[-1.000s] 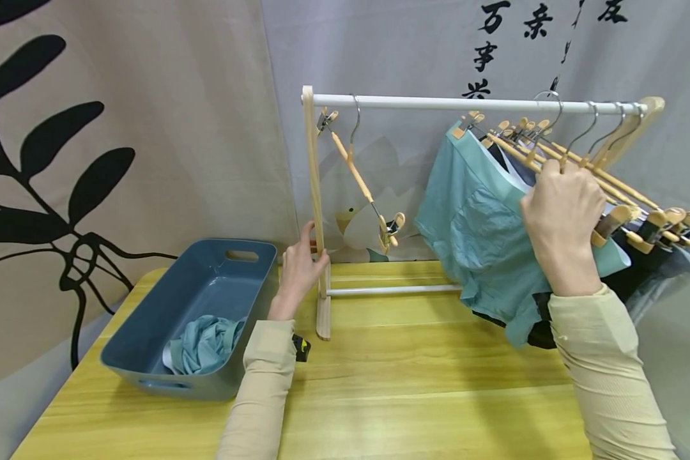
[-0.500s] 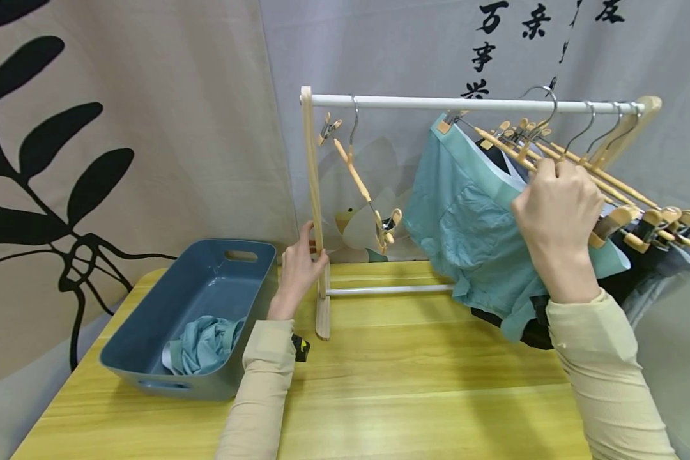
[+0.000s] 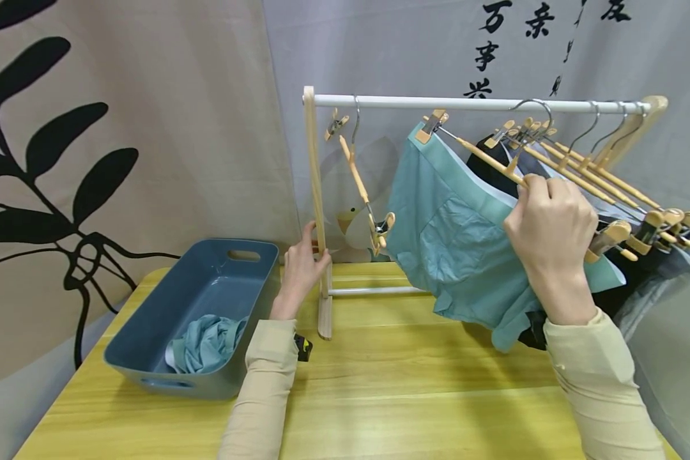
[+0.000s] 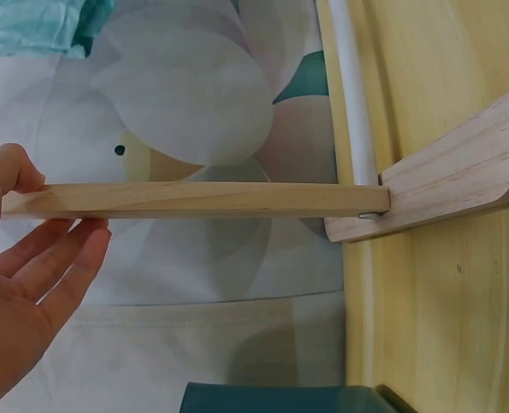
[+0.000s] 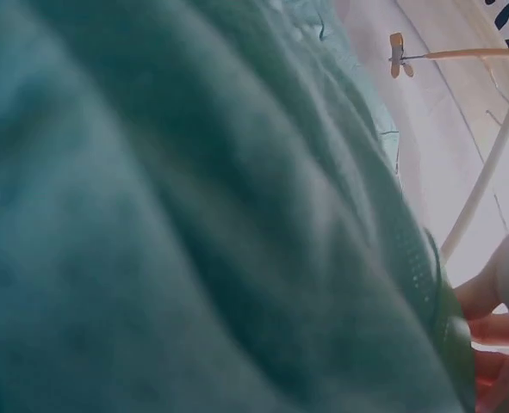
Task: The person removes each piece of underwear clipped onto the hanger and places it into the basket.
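Note:
My left hand (image 3: 300, 271) holds the left wooden post (image 3: 312, 166) of a small clothes rack; in the left wrist view the thumb and fingers lie on opposite sides of the post (image 4: 237, 200). At the right, my right hand (image 3: 554, 236) grips the bar of a wooden clip hanger (image 3: 483, 155). Teal shorts (image 3: 460, 236) hang from its clips, and they fill most of the right wrist view. The hanger's hook is level with the white rail (image 3: 408, 102); whether it bears on the rail I cannot tell. A bare clip hanger (image 3: 353, 169) hangs near the left post.
Several more hangers (image 3: 595, 176) with dark and grey garments crowd the rail's right end. On the wooden table (image 3: 379, 390), left of the rack, stands a blue basket (image 3: 178, 291) with a crumpled teal garment (image 3: 204, 345) in it. A printed curtain hangs behind.
My right hand has drawn the hanger with the teal shorts leftward and slightly toward me, apart from the other garments. The left hand stays on the post. The bare hanger has swung a little.

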Available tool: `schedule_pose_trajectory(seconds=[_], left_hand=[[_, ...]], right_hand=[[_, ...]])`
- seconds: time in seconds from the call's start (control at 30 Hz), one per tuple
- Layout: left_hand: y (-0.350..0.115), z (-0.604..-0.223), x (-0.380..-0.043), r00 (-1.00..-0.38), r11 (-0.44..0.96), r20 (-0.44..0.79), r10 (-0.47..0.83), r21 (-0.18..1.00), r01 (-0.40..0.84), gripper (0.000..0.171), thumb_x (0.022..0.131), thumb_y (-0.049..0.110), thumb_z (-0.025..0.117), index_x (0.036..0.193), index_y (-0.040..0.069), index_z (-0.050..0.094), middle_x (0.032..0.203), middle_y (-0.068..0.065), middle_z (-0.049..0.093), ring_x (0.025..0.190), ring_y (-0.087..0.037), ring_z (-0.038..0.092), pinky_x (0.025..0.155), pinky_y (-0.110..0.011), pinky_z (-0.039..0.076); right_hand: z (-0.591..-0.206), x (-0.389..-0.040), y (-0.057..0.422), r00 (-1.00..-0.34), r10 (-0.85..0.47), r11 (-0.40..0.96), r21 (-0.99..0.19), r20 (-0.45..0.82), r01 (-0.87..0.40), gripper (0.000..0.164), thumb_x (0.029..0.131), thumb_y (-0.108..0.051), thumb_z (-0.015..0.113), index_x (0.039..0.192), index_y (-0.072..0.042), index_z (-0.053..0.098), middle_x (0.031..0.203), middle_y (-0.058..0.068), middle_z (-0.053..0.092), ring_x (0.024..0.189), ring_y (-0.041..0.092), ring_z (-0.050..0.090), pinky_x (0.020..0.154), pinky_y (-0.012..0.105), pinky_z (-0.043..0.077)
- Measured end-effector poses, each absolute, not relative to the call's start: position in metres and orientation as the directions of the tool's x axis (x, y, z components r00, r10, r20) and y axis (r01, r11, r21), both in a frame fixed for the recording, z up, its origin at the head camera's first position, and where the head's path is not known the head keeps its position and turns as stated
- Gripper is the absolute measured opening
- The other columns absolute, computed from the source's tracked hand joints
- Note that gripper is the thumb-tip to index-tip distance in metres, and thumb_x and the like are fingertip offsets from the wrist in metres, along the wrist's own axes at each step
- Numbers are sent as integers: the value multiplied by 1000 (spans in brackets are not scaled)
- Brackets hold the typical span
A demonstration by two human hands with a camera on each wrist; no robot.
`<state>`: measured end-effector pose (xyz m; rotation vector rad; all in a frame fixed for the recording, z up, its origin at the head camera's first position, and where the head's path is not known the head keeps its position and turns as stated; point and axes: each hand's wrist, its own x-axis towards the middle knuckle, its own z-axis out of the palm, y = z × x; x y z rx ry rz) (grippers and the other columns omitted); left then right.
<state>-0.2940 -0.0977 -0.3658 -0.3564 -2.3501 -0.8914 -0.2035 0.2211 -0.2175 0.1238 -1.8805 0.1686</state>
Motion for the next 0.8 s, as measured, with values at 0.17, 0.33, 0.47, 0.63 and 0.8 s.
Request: schedule_pose_trajectory(seconds=[0.17,0.33,0.47,0.63,0.8], left_hand=[[-97,-367,-295,-775,733,631,35,511,449,57,81,11,63,131,8,37,95,-19,68,83,-31,68,65,-43,54],[-97,-367,-295,-775,729,631,27,518,448,56,81,11,62,131,8,37,95,-20,68,83,-31,68,65,-43,54],[-97,-367,-295,-804,719,594,24,548,427,58,82,11,63,133,10,36,100,-20,67,88,-32,67,68,-45,54],[-98,-366,-294,-819,710,573,23,567,417,58,85,13,63,135,10,35,109,-18,62,91,-33,64,70,-45,52],[-92,-365,-290,-750,680,660,-34,565,466,58,84,15,64,134,5,36,114,-19,37,89,-30,49,73,-40,46]], right_hand=[[-225,-198,218,-285,-28,983,-26,958,-184,27,88,-12,45,88,7,64,71,25,59,61,41,50,47,50,35],[-232,-193,214,-256,-58,979,5,965,-203,27,90,-14,43,87,5,62,71,23,59,61,40,50,47,50,35],[-238,-188,211,-237,-84,975,31,968,-219,26,90,-14,43,85,3,61,69,21,58,63,39,51,47,50,36],[-247,-186,210,-200,-109,969,60,974,-239,25,90,-14,43,83,3,61,66,20,56,62,39,51,46,49,35],[-254,-186,209,-132,-143,957,104,981,-270,24,89,-12,46,82,3,62,65,19,56,60,38,51,44,47,34]])
